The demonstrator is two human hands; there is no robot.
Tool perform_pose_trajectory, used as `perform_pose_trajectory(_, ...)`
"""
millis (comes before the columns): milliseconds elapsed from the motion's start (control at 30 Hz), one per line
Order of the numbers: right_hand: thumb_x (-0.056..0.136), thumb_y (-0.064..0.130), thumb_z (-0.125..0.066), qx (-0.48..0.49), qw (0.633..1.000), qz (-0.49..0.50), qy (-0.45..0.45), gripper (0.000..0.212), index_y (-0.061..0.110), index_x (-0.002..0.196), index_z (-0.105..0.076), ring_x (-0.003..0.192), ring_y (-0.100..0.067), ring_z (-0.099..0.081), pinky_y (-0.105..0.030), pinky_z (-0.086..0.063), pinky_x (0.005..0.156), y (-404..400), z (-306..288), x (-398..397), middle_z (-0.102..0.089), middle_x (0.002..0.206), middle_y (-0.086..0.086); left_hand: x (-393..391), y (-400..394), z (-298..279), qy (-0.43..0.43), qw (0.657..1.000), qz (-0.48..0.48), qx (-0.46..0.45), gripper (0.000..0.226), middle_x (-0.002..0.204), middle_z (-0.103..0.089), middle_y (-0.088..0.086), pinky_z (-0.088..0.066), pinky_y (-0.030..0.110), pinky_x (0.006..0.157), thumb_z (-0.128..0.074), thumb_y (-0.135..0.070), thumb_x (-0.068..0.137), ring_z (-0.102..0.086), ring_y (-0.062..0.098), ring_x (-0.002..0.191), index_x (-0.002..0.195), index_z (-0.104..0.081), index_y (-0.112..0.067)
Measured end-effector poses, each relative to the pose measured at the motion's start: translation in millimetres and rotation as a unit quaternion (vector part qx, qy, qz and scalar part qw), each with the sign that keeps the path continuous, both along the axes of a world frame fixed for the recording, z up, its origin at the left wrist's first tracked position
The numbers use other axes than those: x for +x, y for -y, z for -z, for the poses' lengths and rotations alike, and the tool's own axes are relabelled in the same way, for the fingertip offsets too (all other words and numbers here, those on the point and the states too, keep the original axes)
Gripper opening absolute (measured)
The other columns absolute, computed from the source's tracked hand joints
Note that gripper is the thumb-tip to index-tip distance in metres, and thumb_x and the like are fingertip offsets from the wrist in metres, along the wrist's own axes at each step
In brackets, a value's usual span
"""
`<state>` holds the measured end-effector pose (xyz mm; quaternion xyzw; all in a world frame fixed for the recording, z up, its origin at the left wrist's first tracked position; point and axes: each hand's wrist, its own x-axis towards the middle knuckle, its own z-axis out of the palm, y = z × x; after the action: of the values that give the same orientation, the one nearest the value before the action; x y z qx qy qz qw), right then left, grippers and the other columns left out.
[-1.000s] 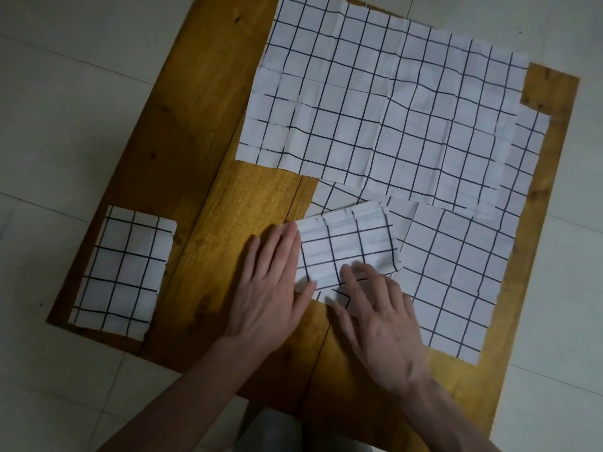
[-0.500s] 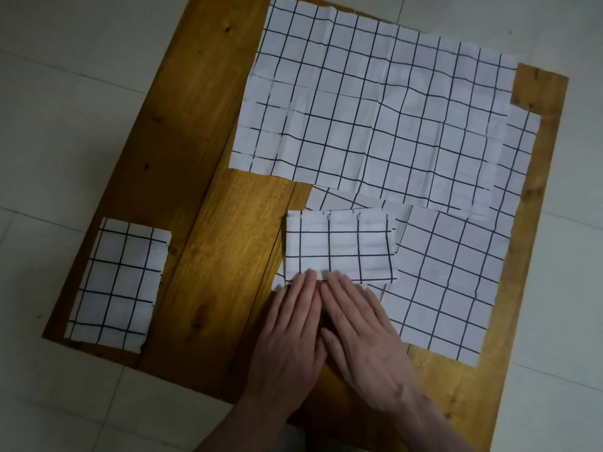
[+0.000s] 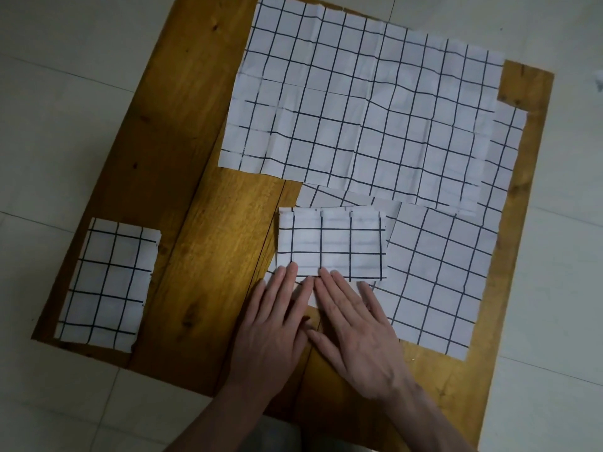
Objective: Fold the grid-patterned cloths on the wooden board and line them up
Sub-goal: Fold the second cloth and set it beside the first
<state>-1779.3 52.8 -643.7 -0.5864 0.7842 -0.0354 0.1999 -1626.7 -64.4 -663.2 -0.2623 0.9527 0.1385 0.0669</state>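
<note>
I see the wooden board (image 3: 202,243) filling most of the frame, with a big flat cloth (image 3: 365,102) at upper right and another spread cloth (image 3: 434,272) below it. A folded cloth (image 3: 107,282) lies at lower left. At centre, my left hand (image 3: 274,327) and right hand (image 3: 355,327) press straight, flat fingers on the near edge of the half-folded cloth (image 3: 329,246). Compared with half a second ago, little differs.
</note>
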Motion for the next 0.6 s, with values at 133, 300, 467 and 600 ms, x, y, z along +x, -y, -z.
perform_pose_trajectory(133, 0.110, 0.059, -0.027, 0.008, 1.000, 0.006, -0.019, 0.072, 0.017, 0.167, -0.015, 0.161, -0.014, -0.010, -0.047, -0.019, 0.127, -9.9, 0.6, -13.7, -0.009, 0.175, 0.002, 1.3, 1.4, 0.3, 0.008, 1.000, 0.003, -0.013, 0.065, 0.175, -0.012, 0.011, -0.028, 0.052, 0.126, -0.031, -0.047, 0.111, -0.013, 0.027, 0.161, 0.166, -0.021, -0.013)
perform_pose_trajectory(300, 0.110, 0.059, -0.022, 0.015, 0.999, 0.026, -0.031, 0.073, 0.016, 0.167, -0.013, 0.161, -0.016, -0.009, -0.046, -0.017, 0.128, -24.1, 1.2, -30.3, -0.009, 0.175, -0.001, 1.4, 2.3, 1.5, 0.019, 1.000, -0.002, -0.013, 0.072, 0.175, -0.010, 0.009, -0.028, 0.050, 0.126, -0.030, -0.053, 0.110, -0.011, 0.025, 0.162, 0.166, -0.018, -0.009)
perform_pose_trajectory(467, 0.109, 0.062, -0.019, 0.023, 0.994, 0.100, -0.038, 0.075, 0.015, 0.167, -0.010, 0.162, -0.017, -0.007, -0.046, -0.015, 0.128, -38.0, 5.5, -38.5, -0.007, 0.175, -0.002, 2.7, 2.1, 0.7, 0.023, 1.000, -0.011, -0.011, 0.072, 0.175, -0.011, 0.007, -0.027, 0.050, 0.126, -0.030, -0.054, 0.110, -0.010, 0.026, 0.162, 0.166, -0.019, -0.011)
perform_pose_trajectory(600, 0.109, 0.061, -0.020, 0.011, 0.992, 0.116, -0.040, 0.075, 0.014, 0.167, -0.013, 0.162, -0.017, -0.008, -0.046, -0.014, 0.128, -35.7, 6.7, -34.3, -0.010, 0.175, -0.002, 2.2, 2.7, -0.7, 0.025, 1.000, -0.011, -0.010, 0.072, 0.175, -0.011, 0.006, -0.027, 0.051, 0.126, -0.029, -0.055, 0.110, -0.010, 0.025, 0.162, 0.166, -0.018, -0.012)
